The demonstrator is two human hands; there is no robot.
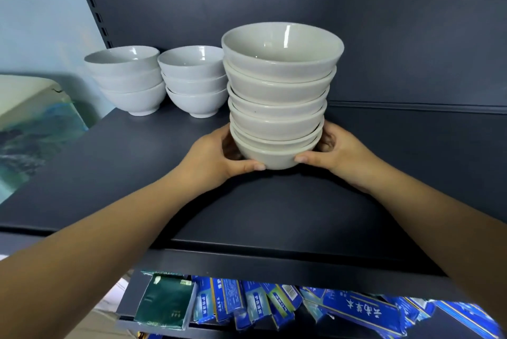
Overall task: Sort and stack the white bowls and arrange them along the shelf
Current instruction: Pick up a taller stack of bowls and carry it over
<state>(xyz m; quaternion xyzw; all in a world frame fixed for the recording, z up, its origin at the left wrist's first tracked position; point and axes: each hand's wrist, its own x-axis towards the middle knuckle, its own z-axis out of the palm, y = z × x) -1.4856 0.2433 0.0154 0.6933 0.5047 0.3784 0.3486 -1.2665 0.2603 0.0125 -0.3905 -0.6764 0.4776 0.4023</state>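
Both hands cupped the lowest bowl of the tall stack of white bowls (279, 97): the left hand (216, 156) and right hand (338, 152) curled round opposite sides, thumbs pressed flat on the near wall, forearms reaching straight forward. The glossy, round, footed bowls were nested mid-way along the matte dark grey shelf (109, 174). Two three-bowl stacks (129, 83) (194, 83) stood at the back left.

Green box (164, 303): perhaps "COMFORTABLE"; blue boxes (365, 311): Chinese characters.
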